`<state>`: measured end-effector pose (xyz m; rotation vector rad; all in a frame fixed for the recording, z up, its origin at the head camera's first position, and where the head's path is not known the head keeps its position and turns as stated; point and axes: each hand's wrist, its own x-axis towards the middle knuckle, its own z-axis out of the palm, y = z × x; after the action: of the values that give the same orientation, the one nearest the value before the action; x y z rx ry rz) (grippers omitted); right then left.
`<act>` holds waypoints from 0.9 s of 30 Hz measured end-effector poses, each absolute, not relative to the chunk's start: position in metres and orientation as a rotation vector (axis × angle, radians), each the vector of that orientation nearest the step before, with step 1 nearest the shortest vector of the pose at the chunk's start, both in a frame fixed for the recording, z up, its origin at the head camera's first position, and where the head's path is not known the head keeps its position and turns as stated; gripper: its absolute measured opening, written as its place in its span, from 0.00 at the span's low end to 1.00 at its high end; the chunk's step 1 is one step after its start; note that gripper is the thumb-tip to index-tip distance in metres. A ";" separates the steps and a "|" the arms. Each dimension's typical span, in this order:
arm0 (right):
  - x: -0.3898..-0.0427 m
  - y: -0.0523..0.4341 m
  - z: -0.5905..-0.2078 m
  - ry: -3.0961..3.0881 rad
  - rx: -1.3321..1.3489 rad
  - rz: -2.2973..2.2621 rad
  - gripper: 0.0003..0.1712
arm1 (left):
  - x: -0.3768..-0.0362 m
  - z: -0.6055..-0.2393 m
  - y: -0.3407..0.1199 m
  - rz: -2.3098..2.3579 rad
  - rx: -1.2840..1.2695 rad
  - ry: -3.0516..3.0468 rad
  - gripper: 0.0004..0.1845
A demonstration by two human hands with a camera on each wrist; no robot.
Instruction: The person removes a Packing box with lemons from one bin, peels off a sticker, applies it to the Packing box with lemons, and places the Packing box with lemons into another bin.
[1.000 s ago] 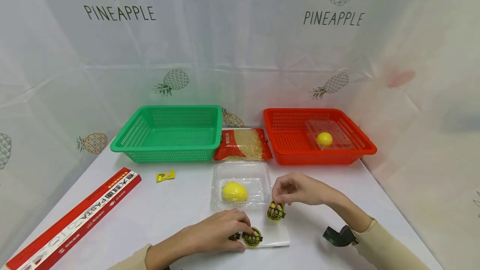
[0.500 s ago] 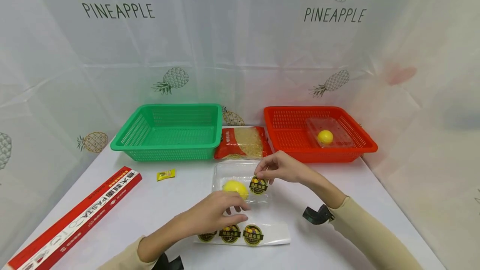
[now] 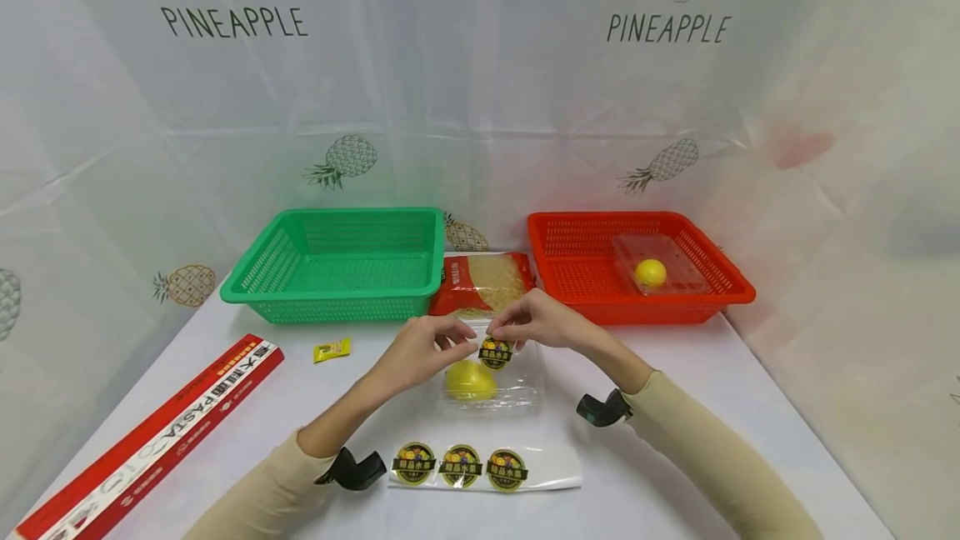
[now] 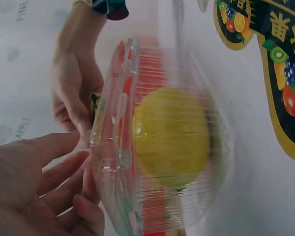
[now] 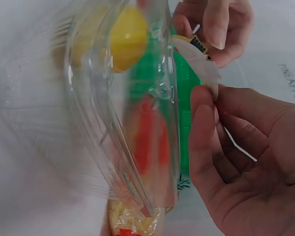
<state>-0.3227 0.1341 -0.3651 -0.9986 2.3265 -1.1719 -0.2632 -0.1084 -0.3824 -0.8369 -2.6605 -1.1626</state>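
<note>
Head view: sticker (image 3: 496,352) face toward camera.

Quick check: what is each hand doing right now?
Left hand: pinches the round sticker above the clear box.
Right hand: pinches the same sticker.

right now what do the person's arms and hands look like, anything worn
Both arms wear long beige sleeves. A black wrist-mounted device sits by the left wrist and another by the right wrist. The left hand and right hand are bare, no gloves or rings visible.
</note>
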 end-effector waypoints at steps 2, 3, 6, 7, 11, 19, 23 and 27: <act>-0.326 0.132 -0.367 2.334 -0.998 -1.163 0.09 | -0.267 -0.384 -0.107 -1.165 -0.791 -2.686 0.08; -0.327 0.131 -0.367 2.340 -1.009 -1.154 0.09 | -0.268 -0.385 -0.106 -1.164 -0.776 -2.694 0.08; -0.330 0.128 -0.368 2.367 -1.030 -1.117 0.08 | -0.270 -0.387 -0.104 -1.156 -0.745 -2.703 0.08; -0.331 0.127 -0.368 2.368 -1.035 -1.112 0.08 | -0.271 -0.388 -0.104 -1.152 -0.738 -2.704 0.08; -0.332 0.123 -0.369 2.382 -1.060 -1.095 0.08 | -0.272 -0.389 -0.103 -1.136 -0.733 -2.705 0.08; -0.326 0.122 -0.371 2.453 -1.065 -1.067 0.10 | -0.272 -0.390 -0.102 -1.115 -0.732 -2.709 0.07; -0.319 0.127 -0.370 2.513 -1.082 -1.051 0.12 | -0.273 -0.393 -0.102 -1.057 -0.709 -2.688 0.07; -0.312 0.132 -0.369 2.554 -1.093 -1.074 0.09 | -0.273 -0.395 -0.101 -1.020 -0.668 -2.657 0.06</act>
<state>-0.3121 0.1315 -0.3695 -1.0934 2.5541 -1.0740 -0.2730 -0.1007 -0.3950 -0.6684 -2.6572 -1.0203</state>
